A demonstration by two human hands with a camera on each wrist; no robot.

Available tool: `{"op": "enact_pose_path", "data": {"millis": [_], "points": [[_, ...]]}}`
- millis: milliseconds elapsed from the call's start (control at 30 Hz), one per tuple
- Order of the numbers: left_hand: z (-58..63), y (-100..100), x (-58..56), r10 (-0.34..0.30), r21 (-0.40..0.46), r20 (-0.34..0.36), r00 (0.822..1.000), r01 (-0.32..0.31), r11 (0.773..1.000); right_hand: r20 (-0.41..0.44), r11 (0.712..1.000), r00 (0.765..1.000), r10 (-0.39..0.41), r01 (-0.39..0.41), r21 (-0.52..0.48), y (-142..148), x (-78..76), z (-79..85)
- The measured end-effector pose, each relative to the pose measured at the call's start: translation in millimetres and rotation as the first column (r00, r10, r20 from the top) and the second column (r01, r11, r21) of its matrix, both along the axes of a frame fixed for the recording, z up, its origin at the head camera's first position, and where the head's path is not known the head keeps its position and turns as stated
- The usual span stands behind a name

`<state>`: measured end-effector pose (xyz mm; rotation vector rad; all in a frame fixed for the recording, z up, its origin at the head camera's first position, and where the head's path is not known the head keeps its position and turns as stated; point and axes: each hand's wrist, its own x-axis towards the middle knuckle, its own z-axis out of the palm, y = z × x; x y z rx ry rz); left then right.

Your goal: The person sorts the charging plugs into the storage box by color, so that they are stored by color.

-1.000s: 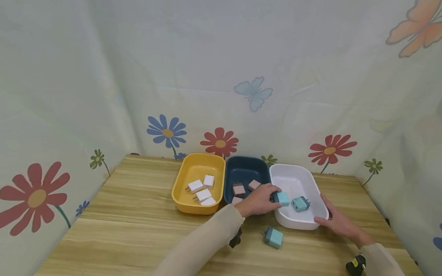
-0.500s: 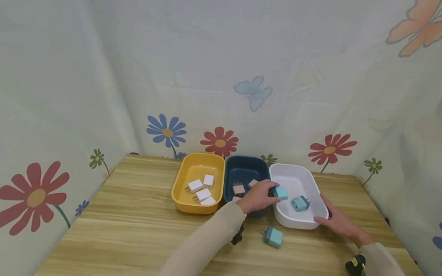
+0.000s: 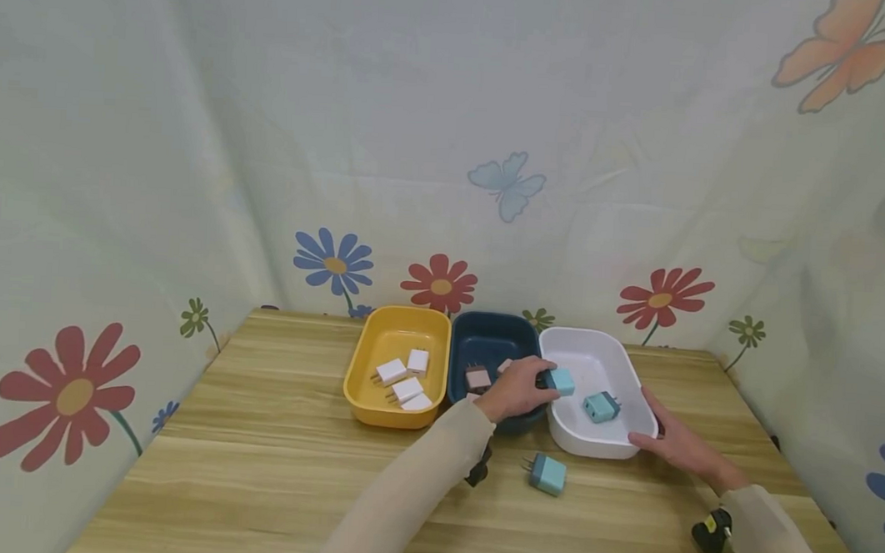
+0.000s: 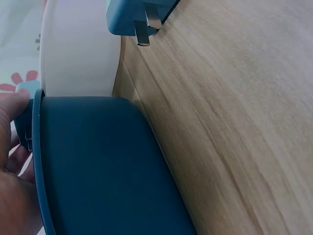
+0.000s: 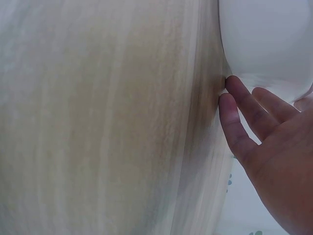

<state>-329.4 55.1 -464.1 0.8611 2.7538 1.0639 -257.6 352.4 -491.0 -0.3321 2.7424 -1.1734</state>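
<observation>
My left hand [image 3: 513, 390] pinches a teal charger plug [image 3: 560, 382] between thumb and fingers. It is above the place where the dark blue bin [image 3: 496, 323] meets the white bin [image 3: 585, 344]. The left wrist view shows the held plug partly behind the blue bin's rim. Another teal plug [image 3: 602, 408] lies inside the white bin. A third teal plug [image 3: 548, 475] is on the table in front, prongs to the left. My right hand [image 3: 677, 443] rests against the white bin's right side; in the right wrist view its fingers [image 5: 252, 110] are fairly straight.
At the left of the row stands a yellow bin [image 3: 398, 324] with several white plugs [image 3: 407, 389]. Pinkish plugs [image 3: 477, 378] lie in the blue bin, partly hidden by my left hand. A wooden table [image 3: 269, 434] bears everything, and a flowered cloth [image 3: 389, 140] hangs behind.
My left hand has shifted slightly left and away from me, carrying the teal plug from over the white bin's left part toward its rim. The right hand has kept its place.
</observation>
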Motion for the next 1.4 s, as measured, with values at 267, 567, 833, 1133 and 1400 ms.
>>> {"op": "enact_pose_path", "data": {"millis": [267, 567, 833, 1133, 1400], "points": [[0.9, -2.6, -4.6, 0.046, -0.014, 0.006, 0.999, -0.046, 0.999, 0.020, 1.000, 1.000, -0.007, 0.007, 0.000, -2.2, 1.6, 3.4], [3.2, 0.1, -6.0, 0.075, -0.024, 0.031, 0.997, -0.074, 0.997, 0.013, 1.000, 1.000, -0.006, 0.006, 0.004, -3.4, 2.6, 5.4], [0.2, 5.5, -6.5, 0.142, 0.015, 0.112, 0.983, -0.144, 0.989, 0.012, 1.000, 1.000, -0.009, 0.009, 0.018, -2.9, 1.2, 3.2], [-0.6, 7.9, -7.0, 0.165, 0.051, 0.131, 0.978, -0.173, 0.984, -0.004, 1.000, 1.000, -0.004, 0.004, 0.008, -0.9, 0.4, -1.0], [-0.9, 11.5, -9.4, 0.162, 0.038, 0.099, 0.982, -0.166, 0.985, 0.009, 1.000, 1.000, -0.015, 0.014, 0.016, -0.2, -1.5, -2.8]]}}
